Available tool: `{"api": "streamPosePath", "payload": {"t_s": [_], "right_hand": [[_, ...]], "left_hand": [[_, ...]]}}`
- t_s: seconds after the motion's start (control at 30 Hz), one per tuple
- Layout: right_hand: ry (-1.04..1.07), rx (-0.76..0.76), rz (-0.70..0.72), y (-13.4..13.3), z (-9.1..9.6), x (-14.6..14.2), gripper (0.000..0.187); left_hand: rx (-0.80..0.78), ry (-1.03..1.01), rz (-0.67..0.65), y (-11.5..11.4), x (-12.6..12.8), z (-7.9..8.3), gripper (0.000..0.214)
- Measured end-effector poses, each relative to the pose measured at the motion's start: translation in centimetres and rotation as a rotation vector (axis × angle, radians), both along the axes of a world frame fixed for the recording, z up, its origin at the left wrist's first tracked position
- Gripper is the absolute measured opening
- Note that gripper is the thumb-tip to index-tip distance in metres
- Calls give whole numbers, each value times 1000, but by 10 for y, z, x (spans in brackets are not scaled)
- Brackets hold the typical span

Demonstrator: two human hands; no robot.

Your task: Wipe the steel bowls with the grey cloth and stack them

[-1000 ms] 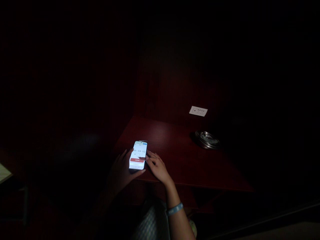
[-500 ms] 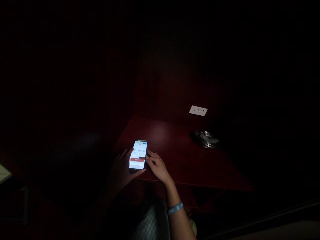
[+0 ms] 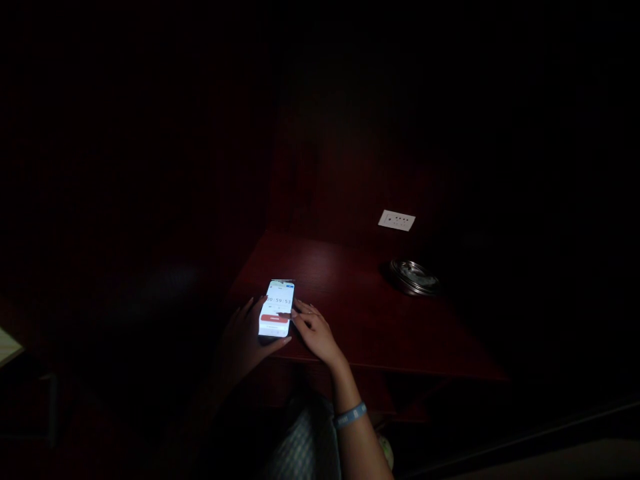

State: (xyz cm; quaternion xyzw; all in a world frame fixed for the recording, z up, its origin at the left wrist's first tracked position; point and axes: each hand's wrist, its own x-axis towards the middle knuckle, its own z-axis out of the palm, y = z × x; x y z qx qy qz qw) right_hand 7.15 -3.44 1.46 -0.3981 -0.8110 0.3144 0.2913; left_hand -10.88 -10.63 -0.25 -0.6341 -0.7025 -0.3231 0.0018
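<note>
A phone (image 3: 273, 309) with a bright screen is in my left hand (image 3: 247, 343), whose fingers lie along its left side and whose thumb crosses below its bottom edge. The screen shows a running timer reading about 00:59:53 and a red button under it. My right hand (image 3: 317, 339) is at the phone's right side with its fingers apart. Its index finger reaches over the screen just above the red button; I cannot tell whether it touches. A blue wristband (image 3: 351, 416) is around my right wrist.
The dark red desk (image 3: 350, 333) lies under the phone. On its right side sits a round, shiny metal dish or tin (image 3: 415, 277). A white socket plate (image 3: 397, 220) is on the wall behind. Most of the surroundings are too dark to make out.
The timer on the phone has gone from 00:59:52 to 00:59:53. Both hands and the phone have hardly moved.
</note>
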Motion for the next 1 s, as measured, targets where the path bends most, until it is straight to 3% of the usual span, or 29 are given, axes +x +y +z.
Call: {"api": "streamPosePath", "payload": {"t_s": [0.3, 0.57, 0.77, 1.0], "right_hand": [[65, -33, 7, 1, -3, 1, 49], [443, -14, -243, 3, 1, 4, 69], [299, -143, -41, -8, 9, 0, 63], [185, -139, -37, -9, 9, 0, 68]], "left_hand": [[42, -35, -33, 1, -3, -8, 86], [96, -52, -49, 7, -6, -18, 91], [66, -56, -65, 6, -6, -15, 91], [68, -41, -68, 5, -4, -16, 89]]}}
